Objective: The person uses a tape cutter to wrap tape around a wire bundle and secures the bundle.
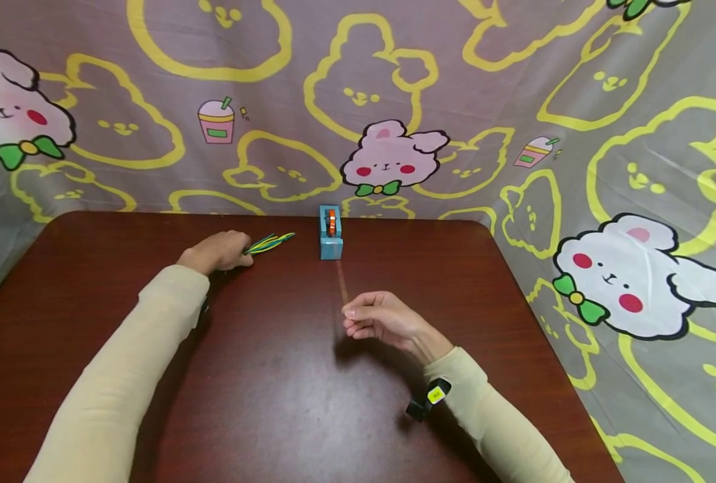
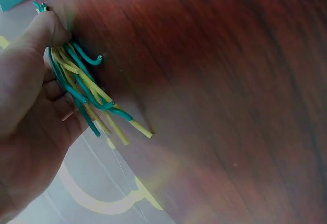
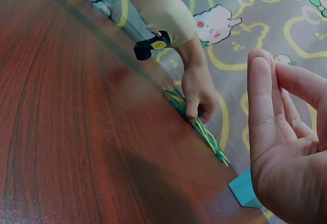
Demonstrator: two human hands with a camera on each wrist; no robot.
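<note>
My left hand (image 1: 221, 251) grips a bundle of green and yellow wires (image 1: 271, 243) at the back left of the table. In the left wrist view the thumb lies across the bundle, and bent loose wire ends (image 2: 89, 86) fan out below it. To the right of that hand stands a blue tape dispenser (image 1: 331, 249) with an orange-cored roll (image 1: 331, 223). A thin see-through strip of tape (image 1: 342, 282) stretches from the dispenser toward me. Its near end is pinched between the thumb and forefinger of my right hand (image 1: 388, 318), raised above the table.
The dark red-brown wooden table (image 1: 285, 402) has rounded back corners. A patterned cloth (image 1: 273, 87) hangs close behind its back edge and along the sides. A small black camera (image 1: 421, 406) is strapped at my right wrist.
</note>
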